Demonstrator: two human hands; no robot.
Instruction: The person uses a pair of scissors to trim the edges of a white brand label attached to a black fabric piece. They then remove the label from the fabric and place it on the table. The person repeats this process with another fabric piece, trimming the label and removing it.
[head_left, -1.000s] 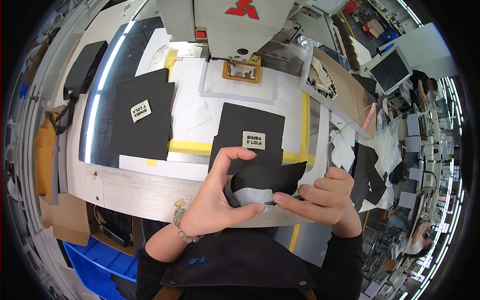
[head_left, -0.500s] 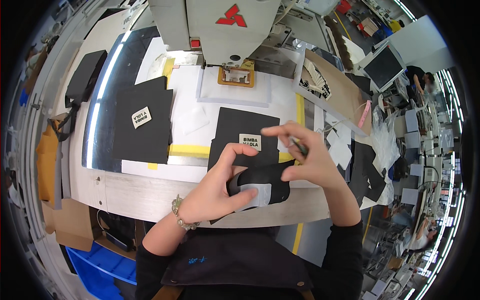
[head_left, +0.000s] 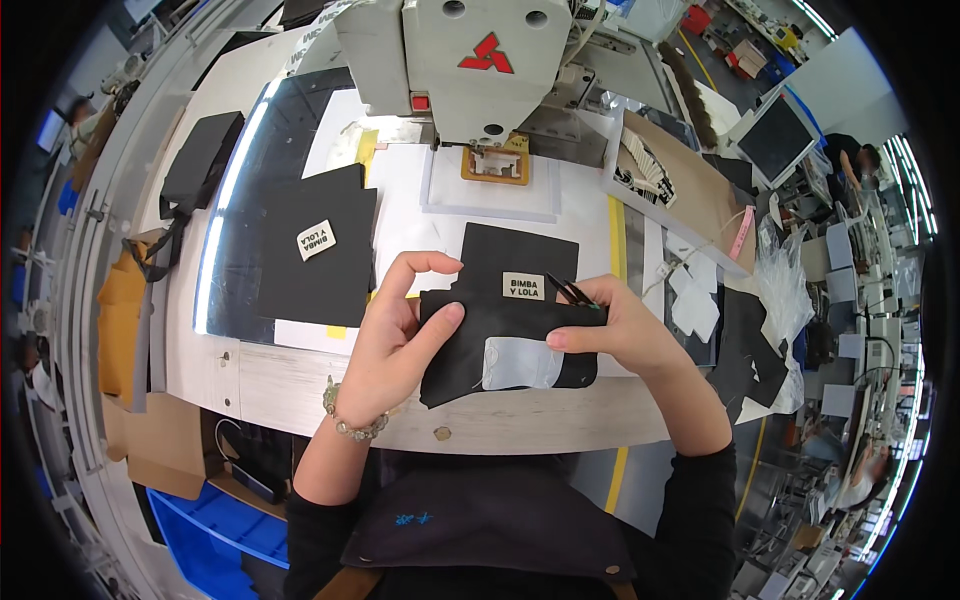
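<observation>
A black fabric piece (head_left: 455, 350) is held up in front of me, its underside showing a whitish backing patch (head_left: 522, 362) with loose thread at its edge. My left hand (head_left: 395, 335) grips the left side, thumb on top and index finger raised apart. At the right edge my right hand (head_left: 610, 320) pinches the piece with its thumb. Dark pointed snips or tweezers (head_left: 570, 290) stick out of that same hand; which they are I cannot tell. Just beyond lies a black panel (head_left: 520, 243) with a cream label (head_left: 523, 286).
A sewing machine head (head_left: 485, 80) with an orange-framed clamp (head_left: 495, 166) stands at the back. More black panels (head_left: 300, 270), with a cream label (head_left: 316, 240), lie left. An open box (head_left: 690, 215) of labels sits right, near white scraps (head_left: 695, 300) and clear plastic (head_left: 785, 270).
The black piece, folded over before, is now spread flatter with its patch in full view. My right hand has come down onto its right edge, and my left hand has shifted left.
</observation>
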